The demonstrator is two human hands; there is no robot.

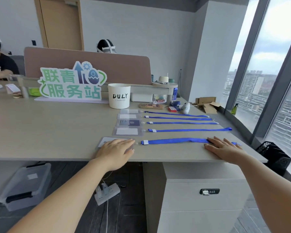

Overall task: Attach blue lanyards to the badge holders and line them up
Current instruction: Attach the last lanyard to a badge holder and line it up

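hands: left hand flat, fingers straight, on nearest badge holder | right hand flat on its blue lanyard, 3 o'clock end | four rows lie at 12 | risk: desk edge close at 6; a dragging palm could skew the row.

Matt woodgrain table, woven-cloth lanyards, clear glossy-plastic badge holders

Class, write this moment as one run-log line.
left hand: flat on nearest badge holder | right hand: flat on blue lanyard | four other sets: lined up behind | stage: likely aligning fifth
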